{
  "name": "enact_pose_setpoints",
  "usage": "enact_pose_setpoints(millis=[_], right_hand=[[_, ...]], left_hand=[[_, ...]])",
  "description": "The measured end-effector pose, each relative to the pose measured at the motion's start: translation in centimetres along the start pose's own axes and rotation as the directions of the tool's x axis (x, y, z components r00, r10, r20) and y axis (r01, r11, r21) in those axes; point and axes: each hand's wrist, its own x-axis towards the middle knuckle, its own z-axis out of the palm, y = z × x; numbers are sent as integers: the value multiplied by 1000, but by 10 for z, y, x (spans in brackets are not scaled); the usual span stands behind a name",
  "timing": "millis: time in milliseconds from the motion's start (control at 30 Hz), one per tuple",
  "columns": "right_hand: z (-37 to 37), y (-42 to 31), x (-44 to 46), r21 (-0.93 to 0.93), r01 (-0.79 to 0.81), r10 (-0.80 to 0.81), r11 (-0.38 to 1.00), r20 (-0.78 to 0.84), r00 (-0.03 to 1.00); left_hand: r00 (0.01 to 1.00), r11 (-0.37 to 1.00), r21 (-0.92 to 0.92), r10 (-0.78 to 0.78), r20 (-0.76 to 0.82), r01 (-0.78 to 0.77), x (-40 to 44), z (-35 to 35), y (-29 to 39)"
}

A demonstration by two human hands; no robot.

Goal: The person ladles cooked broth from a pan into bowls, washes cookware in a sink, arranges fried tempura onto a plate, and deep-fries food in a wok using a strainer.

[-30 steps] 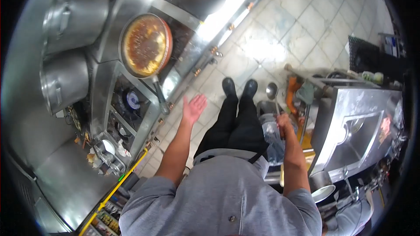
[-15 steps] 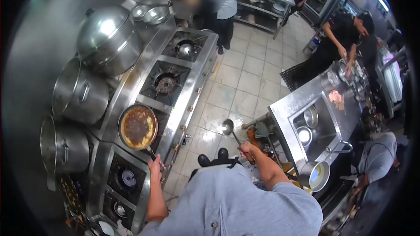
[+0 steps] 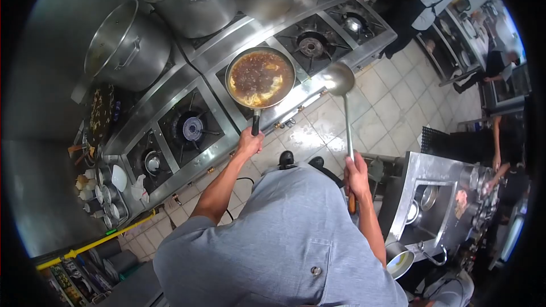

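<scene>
On a burner of the steel stove sits a frying pan (image 3: 260, 77) filled with bubbling brown sauce, with pale yellow, egg-like patches along its lower edge. My left hand (image 3: 249, 142) is wrapped round the pan's black handle. In my right hand (image 3: 356, 174) is a long metal ladle (image 3: 339, 79) with a wooden grip end. The ladle's bowl is raised to the right of the pan, over the stove's front edge, and does not touch the pan.
Large steel pots (image 3: 132, 45) line the back of the stove (image 3: 234, 118). Bare burners flank the pan. At right stands a steel counter with a sink (image 3: 427, 207) and a pot (image 3: 400, 260). Several co-workers are at the upper right, right and lower right.
My left hand, open a second ago, has taken hold of the pan handle. My right hand has raised the ladle from low beside my legs to stove level. The view has turned towards the stove.
</scene>
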Motion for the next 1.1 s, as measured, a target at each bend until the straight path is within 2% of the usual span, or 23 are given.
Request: enact_pose_setpoints(millis=[33, 67, 100, 133, 233, 267, 333, 367, 400, 467, 500, 533, 600, 633, 667, 733, 767, 800, 867, 933, 1000, 1100], right_hand=[[6, -7, 8, 0, -6, 6, 1000, -1, 1000], [11, -13, 16, -229, 132, -129, 965, 27, 991], [16, -22, 25, -438, 263, -253, 859, 83, 964], [18, -34, 30, -434, 259, -253, 863, 73, 965], [15, -79, 35, -603, 424, -220, 676, 384, 897], [11, -78, 42, -602, 411, -219, 685, 367, 904], [-1, -70, 59, -672, 575, -237, 467, 531, 813], [-4, -78, 59, -780, 541, -177, 315, 512, 841], [-10, -74, 61, -783, 530, -179, 325, 499, 848], [-29, -55, 67, -881, 444, -301, 165, 384, 873], [-40, -39, 70, -912, 384, -317, 143, 326, 891], [-51, -26, 71, -929, 332, -317, 165, 269, 910], [-68, -26, 59, -919, 308, -413, 247, 188, 891], [-75, -31, 51, -902, 250, -403, 351, 95, 910], [-89, -38, 46, -904, 235, -395, 358, 82, 915], [-118, -50, 40, -738, 304, -474, 603, -25, 880], [-141, -61, 35, -681, 243, -399, 691, -78, 914], [-165, -82, 30, -668, 186, -331, 720, -96, 939], [-226, -90, 27, -686, 248, -387, 684, -52, 921], [-274, -131, 22, -741, 95, -166, 664, -21, 986], [-310, -158, 24, -812, 152, -183, 563, 57, 981], [-347, -159, 33, -906, 117, -263, 407, 6, 965]], left_hand=[[1000, 1000, 18, 2, 16, -2, -2, 0, -1], [999, 999, 38, 3, 34, -4, -5, -1, -1], [999, 999, 41, -1, 40, -1, -7, 0, 1], [998, 999, 32, -3, 58, 1, -10, 4, 6], [992, 998, 63, -1, 123, -7, -13, 16, 19], [988, 996, 91, -2, 152, -12, -15, 19, 22], [984, 990, 141, -6, 177, -20, -19, 28, 30], [982, 983, 182, -4, 187, -31, -21, 33, 33], [980, 981, 193, -6, 200, -33, -20, 39, 36], [962, 990, 135, -7, 273, -31, -22, 56, 39], [959, 984, 173, -16, 284, -35, -26, 68, 50], [951, 983, 177, -13, 310, -44, -25, 79, 54], [938, 975, 207, 5, 347, -82, -17, 103, 65], [933, 978, 194, -2, 360, -73, -13, 116, 73], [928, 977, 200, -11, 372, -68, -7, 131, 83], [906, 958, 263, -8, 423, -114, 5, 159, 100], [893, 943, 303, -10, 451, -142, 12, 174, 107], [888, 939, 316, -25, 459, -136, 17, 190, 117], [859, 915, 351, -11, 512, -198, 24, 224, 135], [840, 902, 381, -41, 541, -202, 32, 254, 149], [804, 869, 428, -61, 591, -248, 38, 288, 172], [768, 845, 450, -77, 635, -288, 50, 339, 190]])
